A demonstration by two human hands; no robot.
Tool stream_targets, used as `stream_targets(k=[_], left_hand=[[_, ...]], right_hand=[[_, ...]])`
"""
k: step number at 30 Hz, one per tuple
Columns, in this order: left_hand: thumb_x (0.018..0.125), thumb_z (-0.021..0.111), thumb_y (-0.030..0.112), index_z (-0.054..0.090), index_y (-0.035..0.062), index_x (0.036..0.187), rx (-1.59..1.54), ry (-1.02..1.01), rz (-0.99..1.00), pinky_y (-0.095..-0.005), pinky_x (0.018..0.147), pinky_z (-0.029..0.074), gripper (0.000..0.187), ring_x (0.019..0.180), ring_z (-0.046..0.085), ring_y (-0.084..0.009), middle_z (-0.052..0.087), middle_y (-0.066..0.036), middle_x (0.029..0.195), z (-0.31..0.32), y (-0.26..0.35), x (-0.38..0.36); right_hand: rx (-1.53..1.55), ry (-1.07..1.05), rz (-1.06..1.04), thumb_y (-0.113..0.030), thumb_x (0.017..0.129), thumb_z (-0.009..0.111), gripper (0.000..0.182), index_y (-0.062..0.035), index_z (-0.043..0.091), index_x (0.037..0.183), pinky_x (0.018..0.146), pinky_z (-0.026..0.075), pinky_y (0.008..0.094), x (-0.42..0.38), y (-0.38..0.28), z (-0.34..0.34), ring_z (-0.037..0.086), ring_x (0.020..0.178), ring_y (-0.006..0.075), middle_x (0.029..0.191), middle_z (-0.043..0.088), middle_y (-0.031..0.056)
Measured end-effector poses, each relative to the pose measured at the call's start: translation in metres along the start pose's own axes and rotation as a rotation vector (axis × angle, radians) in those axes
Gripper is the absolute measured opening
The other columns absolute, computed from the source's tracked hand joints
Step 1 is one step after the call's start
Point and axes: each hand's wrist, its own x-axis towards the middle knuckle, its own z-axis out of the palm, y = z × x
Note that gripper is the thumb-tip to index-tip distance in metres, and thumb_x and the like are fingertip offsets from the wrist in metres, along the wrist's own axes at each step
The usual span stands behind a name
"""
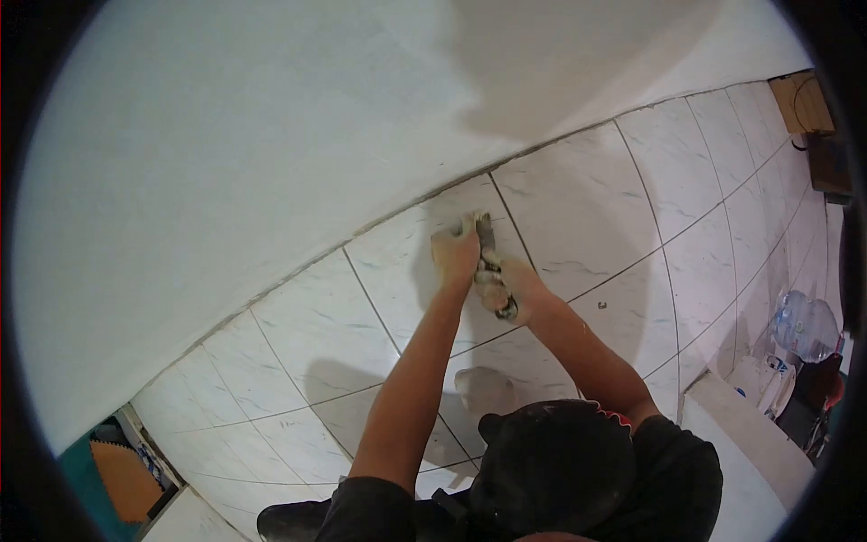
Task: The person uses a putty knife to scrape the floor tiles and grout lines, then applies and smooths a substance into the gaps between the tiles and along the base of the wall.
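Note:
Both of my hands are close together over the white tiled floor, near the foot of the white wall. My left hand is closed at the upper end of a dark, flat-tipped tool smeared with pale material. Just to the right and lower, my right hand has its fingers wrapped round the tool's lower part. Pale residue coats the fingers of both hands. What lies between the palms is partly hidden. A dark joint between tiles runs beside the hands.
The wall rises along the tiles' edge. At right are a cardboard box, a large clear water bottle and a low ledge. An orange notched piece lies at lower left. A small dark bit sits on the tiles.

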Motion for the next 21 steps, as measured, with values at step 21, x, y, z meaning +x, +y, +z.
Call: stream_targets(k=[21], left_hand=[[0.085, 0.064, 0.038, 0.07, -0.0064, 0.082, -0.033, 0.049, -0.019, -0.0479, 0.08, 0.05, 0.045, 0.084, 0.067, -0.0436, 0.068, -0.028, 0.083, 0.007, -0.009, 0.055]], right_hand=[[0.05, -0.071, 0.001, -0.023, 0.106, 0.031, 0.028, -0.0137, 0.041, 0.081, 0.032, 0.025, 0.0209, 0.033, -0.022, 0.022, 0.028, 0.04, 0.0054, 0.059, 0.033, -0.0057]])
